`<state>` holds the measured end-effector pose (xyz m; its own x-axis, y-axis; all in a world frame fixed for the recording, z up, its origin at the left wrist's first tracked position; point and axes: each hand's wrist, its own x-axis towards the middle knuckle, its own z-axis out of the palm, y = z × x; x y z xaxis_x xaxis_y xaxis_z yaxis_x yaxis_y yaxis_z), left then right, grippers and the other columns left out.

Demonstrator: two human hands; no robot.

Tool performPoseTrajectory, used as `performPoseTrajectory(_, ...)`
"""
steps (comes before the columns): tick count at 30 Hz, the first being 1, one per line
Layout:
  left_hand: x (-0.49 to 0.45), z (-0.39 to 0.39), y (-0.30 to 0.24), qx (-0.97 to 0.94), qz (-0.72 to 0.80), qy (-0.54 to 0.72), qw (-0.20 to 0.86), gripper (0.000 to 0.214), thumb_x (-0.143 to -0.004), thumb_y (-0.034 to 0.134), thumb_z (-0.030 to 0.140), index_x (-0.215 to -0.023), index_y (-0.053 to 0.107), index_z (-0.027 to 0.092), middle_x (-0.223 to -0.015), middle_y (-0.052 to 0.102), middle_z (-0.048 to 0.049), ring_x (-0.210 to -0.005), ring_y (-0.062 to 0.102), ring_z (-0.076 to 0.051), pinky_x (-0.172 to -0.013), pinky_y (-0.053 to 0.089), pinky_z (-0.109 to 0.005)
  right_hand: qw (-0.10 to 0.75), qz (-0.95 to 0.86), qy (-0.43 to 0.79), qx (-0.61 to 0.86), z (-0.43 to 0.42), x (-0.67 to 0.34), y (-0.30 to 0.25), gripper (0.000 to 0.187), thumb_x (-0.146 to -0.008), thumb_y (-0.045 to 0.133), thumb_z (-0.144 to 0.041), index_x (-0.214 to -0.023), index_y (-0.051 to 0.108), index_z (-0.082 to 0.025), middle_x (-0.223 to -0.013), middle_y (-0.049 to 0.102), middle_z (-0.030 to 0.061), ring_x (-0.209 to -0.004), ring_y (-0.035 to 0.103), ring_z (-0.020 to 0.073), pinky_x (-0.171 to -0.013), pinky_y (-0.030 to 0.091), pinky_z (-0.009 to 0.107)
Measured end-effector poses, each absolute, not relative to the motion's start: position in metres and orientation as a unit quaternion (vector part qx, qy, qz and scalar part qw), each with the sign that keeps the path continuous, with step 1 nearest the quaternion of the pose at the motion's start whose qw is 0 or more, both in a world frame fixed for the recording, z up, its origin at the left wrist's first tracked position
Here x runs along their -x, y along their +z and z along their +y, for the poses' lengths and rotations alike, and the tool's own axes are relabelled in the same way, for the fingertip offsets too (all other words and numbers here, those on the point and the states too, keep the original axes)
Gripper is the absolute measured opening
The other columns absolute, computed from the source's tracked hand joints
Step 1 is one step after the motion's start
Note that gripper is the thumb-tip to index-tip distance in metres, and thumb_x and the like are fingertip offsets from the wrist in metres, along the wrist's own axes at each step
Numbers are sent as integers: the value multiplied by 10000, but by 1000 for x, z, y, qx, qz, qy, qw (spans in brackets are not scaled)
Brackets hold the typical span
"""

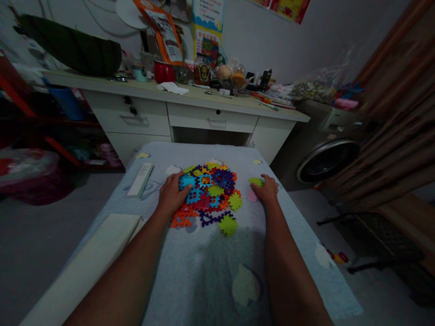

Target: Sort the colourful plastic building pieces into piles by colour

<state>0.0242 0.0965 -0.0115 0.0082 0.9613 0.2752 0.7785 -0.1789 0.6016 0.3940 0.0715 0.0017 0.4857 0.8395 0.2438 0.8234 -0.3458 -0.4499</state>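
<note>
In the head view, the left hand (171,194) lay palm down on the left edge of a heap of coloured plastic tiles (211,192). Its fingers were loosely spread over the pieces, and its thumb touched a blue tile (187,181) without closing on it. The heap sat in the middle of a pale blue cloth (204,276) covering the surface.

The right hand (267,190) rested just to the right of the heap, fingertips on a lone green tile (255,181). In the dim light I could not tell whether they pinched it or only pressed on it. Another green tile (228,224) lay at the heap's near edge. A white box (140,179) lay on the cloth, left of the left hand. A cluttered desk (217,103) stood behind.
</note>
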Motion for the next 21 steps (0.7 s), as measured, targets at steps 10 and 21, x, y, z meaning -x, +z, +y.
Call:
performPoseTrajectory(10,-25,96,-12,-693,625,331,140,569,-839,552,457,-1348,506,206,-1334,539,-134,-1263,523,-310,-1080,412,-474,283,-524,16,803,69,-384,16,397,-724,713,-339,-1094,679,-200,-1182,629,131,-1083,557,312,-900,428,436)
performPoseTrajectory(21,-25,95,-9,-696,623,327,141,555,-835,562,437,-1339,504,211,-1340,542,-124,-1268,517,-309,-1073,415,-476,97,-718,323,609,67,-344,58,171,-658,732,-239,-761,612,-175,-693,565,-40,-636,484,103,-594,354,231)
